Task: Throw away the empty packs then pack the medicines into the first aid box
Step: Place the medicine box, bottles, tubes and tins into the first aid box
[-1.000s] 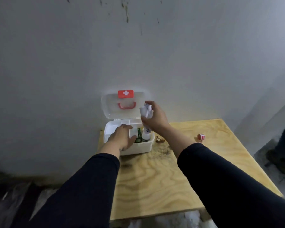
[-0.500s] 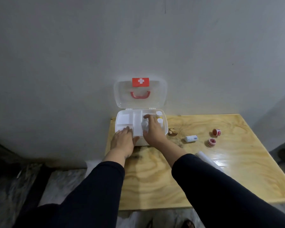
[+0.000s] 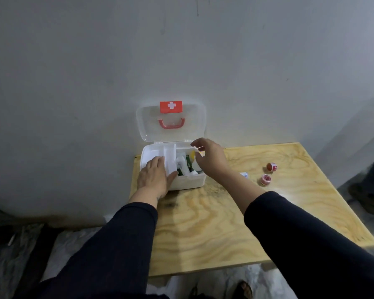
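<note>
Nearest you, your left hand [image 3: 154, 179] is lying flat, holding nothing, on the first aid box [image 3: 188, 182] at the table's [image 3: 203, 229] far left corner, while your right hand [image 3: 209, 157] is hovering spread and empty above it, nearer the two red-and-white rolls [image 3: 266, 179] lying rightward.

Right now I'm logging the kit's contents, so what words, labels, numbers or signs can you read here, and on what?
White cross on a red patch, no words: on the open lid of the first aid box.
Green pack inside the box: print too blurred to read.
Small white pack on the table: blue marking, unreadable.
Two red-and-white rolls: no legible text.
</note>
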{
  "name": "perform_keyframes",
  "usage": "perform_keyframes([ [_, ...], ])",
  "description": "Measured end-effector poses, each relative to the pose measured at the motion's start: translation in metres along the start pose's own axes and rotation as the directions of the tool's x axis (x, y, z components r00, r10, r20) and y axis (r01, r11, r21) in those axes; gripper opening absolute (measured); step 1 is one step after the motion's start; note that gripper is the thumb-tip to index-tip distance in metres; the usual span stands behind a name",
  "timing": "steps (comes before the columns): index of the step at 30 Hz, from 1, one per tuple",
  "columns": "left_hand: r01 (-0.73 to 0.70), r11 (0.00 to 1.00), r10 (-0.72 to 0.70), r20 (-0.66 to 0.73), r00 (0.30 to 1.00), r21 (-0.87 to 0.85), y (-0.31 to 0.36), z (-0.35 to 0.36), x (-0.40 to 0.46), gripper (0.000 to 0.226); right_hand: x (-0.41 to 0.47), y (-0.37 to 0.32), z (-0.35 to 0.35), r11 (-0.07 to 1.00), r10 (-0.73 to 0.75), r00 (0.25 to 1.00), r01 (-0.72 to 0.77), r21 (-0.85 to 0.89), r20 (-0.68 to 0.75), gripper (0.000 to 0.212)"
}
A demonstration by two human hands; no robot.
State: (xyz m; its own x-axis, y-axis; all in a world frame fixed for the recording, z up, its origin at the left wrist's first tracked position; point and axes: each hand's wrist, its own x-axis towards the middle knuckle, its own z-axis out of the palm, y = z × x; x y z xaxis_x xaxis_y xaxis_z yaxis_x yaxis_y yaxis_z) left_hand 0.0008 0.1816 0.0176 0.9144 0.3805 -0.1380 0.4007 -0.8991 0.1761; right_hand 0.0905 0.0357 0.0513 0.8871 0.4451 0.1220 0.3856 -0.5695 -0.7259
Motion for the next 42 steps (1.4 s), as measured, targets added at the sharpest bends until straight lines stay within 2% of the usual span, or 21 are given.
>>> perform_keyframes([
  [2,-0.022,1.000,0.023,0.068,0.997,-0.005,0.003,0.003,0.005,0.075,-0.004,0.019,-0.014,0.998,0.042,0.999,-0.043,-0.051,-0.022,0.028],
  [5,0.000,1.000,0.005,0.147,0.989,-0.029,0.007,0.010,0.008,0.077,-0.015,0.063,-0.030,0.960,0.183,0.982,-0.170,-0.223,0.040,0.029],
  [8,0.008,1.000,-0.007,0.134,0.991,-0.008,0.006,0.018,0.010,0.077,-0.037,0.106,-0.042,0.903,0.315,0.945,-0.270,-0.334,0.088,0.032],
  [13,0.003,1.000,-0.002,0.095,0.995,-0.006,0.004,0.022,0.010,0.078,-0.072,0.152,-0.048,0.806,0.469,0.881,-0.401,-0.436,0.056,0.049],
  [18,0.002,1.000,-0.003,0.075,0.997,0.009,0.003,0.024,0.009,0.077,-0.077,0.158,-0.036,0.836,0.402,0.916,-0.371,-0.405,-0.009,0.035],
  [22,-0.001,1.000,0.000,0.068,0.998,0.017,0.003,0.024,0.010,0.077,-0.052,0.144,-0.033,0.875,0.272,0.962,-0.253,-0.413,-0.011,0.035],
  [25,0.005,1.000,-0.006,0.059,0.998,0.006,0.004,0.024,0.010,0.077,-0.024,0.135,-0.034,0.889,0.180,0.983,-0.146,-0.434,0.038,0.043],
  [29,0.009,1.000,-0.009,0.043,0.999,0.000,0.003,0.025,0.010,0.077,-0.005,0.134,-0.030,0.787,0.134,0.975,0.004,-0.617,0.176,0.046],
  [33,0.016,1.000,-0.016,0.052,0.999,-0.001,0.003,0.025,0.009,0.077,-0.005,0.136,-0.023,0.685,0.144,0.957,0.088,-0.723,0.254,0.030],
  [35,0.015,1.000,-0.015,0.049,0.999,-0.007,0.003,0.025,0.010,0.077,-0.005,0.134,-0.022,0.669,0.169,0.949,0.088,-0.738,0.267,0.031],
  [39,0.014,1.000,-0.014,0.053,0.999,-0.007,0.003,0.024,0.011,0.077,-0.001,0.126,-0.024,0.714,0.246,0.947,-0.033,-0.700,0.207,0.042],
  [42,0.019,1.000,-0.018,0.063,0.998,-0.016,0.003,0.022,0.010,0.077,0.010,0.108,-0.029,0.773,0.208,0.969,-0.081,-0.629,0.131,0.041],
])
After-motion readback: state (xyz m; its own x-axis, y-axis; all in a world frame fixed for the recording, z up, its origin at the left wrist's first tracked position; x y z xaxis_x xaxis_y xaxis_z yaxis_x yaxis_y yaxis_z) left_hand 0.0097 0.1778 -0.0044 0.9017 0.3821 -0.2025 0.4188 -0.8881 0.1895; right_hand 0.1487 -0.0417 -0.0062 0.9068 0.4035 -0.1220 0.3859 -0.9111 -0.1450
